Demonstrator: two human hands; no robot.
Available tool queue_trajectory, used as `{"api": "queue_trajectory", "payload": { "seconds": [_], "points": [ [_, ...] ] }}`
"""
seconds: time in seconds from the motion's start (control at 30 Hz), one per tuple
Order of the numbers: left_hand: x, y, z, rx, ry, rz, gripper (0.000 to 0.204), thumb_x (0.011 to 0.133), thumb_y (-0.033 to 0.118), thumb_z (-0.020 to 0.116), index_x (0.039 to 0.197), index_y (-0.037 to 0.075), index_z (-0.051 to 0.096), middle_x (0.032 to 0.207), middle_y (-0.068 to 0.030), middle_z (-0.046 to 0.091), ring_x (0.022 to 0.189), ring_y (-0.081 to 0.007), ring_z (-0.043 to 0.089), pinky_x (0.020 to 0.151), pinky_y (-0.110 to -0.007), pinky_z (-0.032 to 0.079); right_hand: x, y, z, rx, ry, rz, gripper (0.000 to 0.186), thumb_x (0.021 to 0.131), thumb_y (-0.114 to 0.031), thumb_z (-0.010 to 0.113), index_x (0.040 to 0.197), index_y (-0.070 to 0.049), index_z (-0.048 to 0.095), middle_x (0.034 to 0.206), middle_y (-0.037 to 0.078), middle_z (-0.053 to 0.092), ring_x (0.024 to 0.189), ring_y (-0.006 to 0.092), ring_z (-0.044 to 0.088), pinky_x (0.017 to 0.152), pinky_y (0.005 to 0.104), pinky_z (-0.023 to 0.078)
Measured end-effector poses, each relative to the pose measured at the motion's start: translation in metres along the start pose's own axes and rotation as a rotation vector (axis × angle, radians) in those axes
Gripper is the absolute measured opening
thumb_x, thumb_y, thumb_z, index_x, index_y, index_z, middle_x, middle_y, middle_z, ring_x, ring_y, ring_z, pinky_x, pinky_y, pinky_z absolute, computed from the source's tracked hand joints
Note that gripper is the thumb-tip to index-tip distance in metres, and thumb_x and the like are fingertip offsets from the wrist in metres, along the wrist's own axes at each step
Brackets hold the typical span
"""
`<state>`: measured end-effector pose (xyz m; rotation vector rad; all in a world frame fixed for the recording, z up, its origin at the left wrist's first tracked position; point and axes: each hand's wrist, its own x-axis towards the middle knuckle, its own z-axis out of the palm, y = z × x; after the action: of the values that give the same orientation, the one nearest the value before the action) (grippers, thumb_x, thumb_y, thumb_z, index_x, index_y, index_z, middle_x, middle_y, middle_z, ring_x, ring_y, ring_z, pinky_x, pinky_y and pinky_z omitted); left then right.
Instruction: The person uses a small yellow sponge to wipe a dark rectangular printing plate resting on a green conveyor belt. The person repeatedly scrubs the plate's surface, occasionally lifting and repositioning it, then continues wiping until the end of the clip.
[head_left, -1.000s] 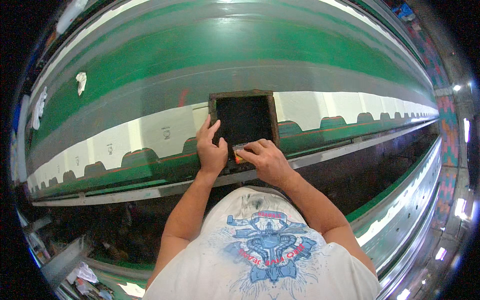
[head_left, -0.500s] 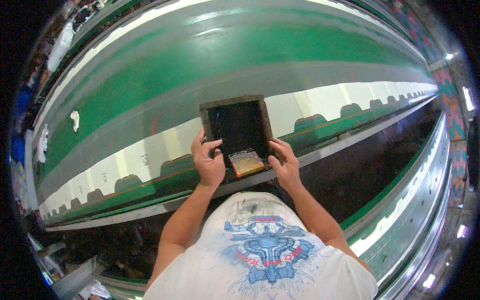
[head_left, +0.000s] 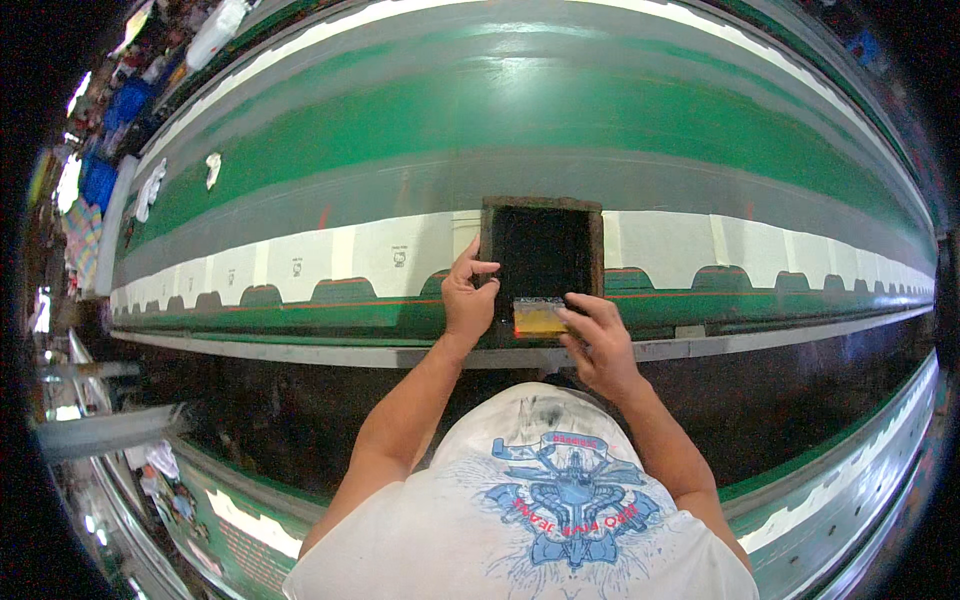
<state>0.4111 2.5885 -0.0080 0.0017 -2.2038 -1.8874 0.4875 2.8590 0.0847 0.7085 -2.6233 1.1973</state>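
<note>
A small wooden screen-printing frame (head_left: pixel 597 250) with a black mesh (head_left: pixel 545 248) lies over the strip of white pieces at the table's near side. My left hand (head_left: pixel 468 302) is closed on the frame's left side, with the thumb and a finger over its inner edge. At the frame's near end rests a squeegee (head_left: pixel 536 320) with a yellowish blade and a dark, stained upper edge. My right hand (head_left: pixel 606 350) has its fingers and thumb at the squeegee's right end, pinching it.
A long green and grey table (head_left: pixel 390 130) runs across the view. White pieces (head_left: pixel 330 255), some bearing a small dark print, line its near side. Crumpled white cloths (head_left: pixel 150 190) lie at the far left. A metal rail (head_left: pixel 400 357) edges the table; another long table (head_left: pixel 840 490) stands behind me.
My right hand has left the frame's right side and moved onto the squeegee. My left hand stays on the frame. The whole view has turned, so the table now runs level.
</note>
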Motion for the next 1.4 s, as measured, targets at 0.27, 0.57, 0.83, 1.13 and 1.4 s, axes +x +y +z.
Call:
{"api": "queue_trajectory", "payload": {
  "seconds": [0.27, 0.57, 0.83, 1.13, 1.4],
  "points": [
    [-0.004, -0.004, 0.003, -0.106, 0.011, -0.041, 0.025, 0.083, -0.011, 0.075, 0.104, 0.002, 0.081, 0.170, -0.0264, 0.058, 0.156, -0.0324, 0.058, 0.127, -0.042, 0.044, 0.037, -0.009, 0.015, -0.222, -0.305, -0.194, 0.060, 0.081, -0.004, 0.085, 0.140, -0.008, 0.073, 0.141, 0.015, 0.070, 0.130, 0.0384, 0.067, 0.110, 0.0529, 0.056],
    [-0.003, -0.011, 0.010, -0.082, 0.043, -0.108, 0.018, 0.082, -0.008, 0.076, 0.094, 0.004, 0.081, 0.168, -0.0290, 0.059, 0.155, -0.0370, 0.059, 0.130, -0.045, 0.042, 0.119, 0.025, -0.007, -0.163, -0.566, -0.087, 0.037, 0.087, 0.004, 0.069, 0.117, -0.013, 0.082, 0.116, 0.012, 0.079, 0.116, 0.0395, 0.071, 0.103, 0.0509, 0.059],
    [-0.004, -0.005, 0.010, 0.008, 0.051, -0.061, 0.013, 0.082, -0.006, 0.076, 0.088, 0.005, 0.079, 0.166, -0.0278, 0.062, 0.148, -0.0358, 0.063, 0.118, -0.042, 0.051, 0.121, 0.036, 0.023, -0.401, -0.147, -0.231, 0.047, 0.086, 0.003, 0.070, 0.130, -0.013, 0.079, 0.121, 0.012, 0.078, 0.111, 0.0373, 0.071, 0.094, 0.0506, 0.055],
    [-0.004, -0.003, 0.012, 0.029, 0.059, -0.055, 0.009, 0.079, -0.005, 0.073, 0.080, 0.003, 0.076, 0.167, -0.0264, 0.062, 0.148, -0.0370, 0.063, 0.118, -0.044, 0.051, 0.096, 0.011, -0.009, -0.137, -0.529, -0.124, 0.048, 0.085, 0.010, 0.066, 0.127, -0.008, 0.081, 0.117, 0.015, 0.083, 0.113, 0.0391, 0.075, 0.102, 0.0500, 0.060],
    [-0.004, 0.003, 0.009, 0.071, 0.025, -0.040, 0.010, 0.078, -0.005, 0.070, 0.079, 0.004, 0.075, 0.168, -0.0269, 0.061, 0.152, -0.0415, 0.059, 0.128, -0.047, 0.043, 0.164, 0.054, 0.016, -0.368, -0.171, -0.060, 0.053, 0.085, 0.009, 0.067, 0.132, -0.014, 0.080, 0.120, 0.015, 0.082, 0.114, 0.0408, 0.075, 0.102, 0.0510, 0.059]
  ]
}}
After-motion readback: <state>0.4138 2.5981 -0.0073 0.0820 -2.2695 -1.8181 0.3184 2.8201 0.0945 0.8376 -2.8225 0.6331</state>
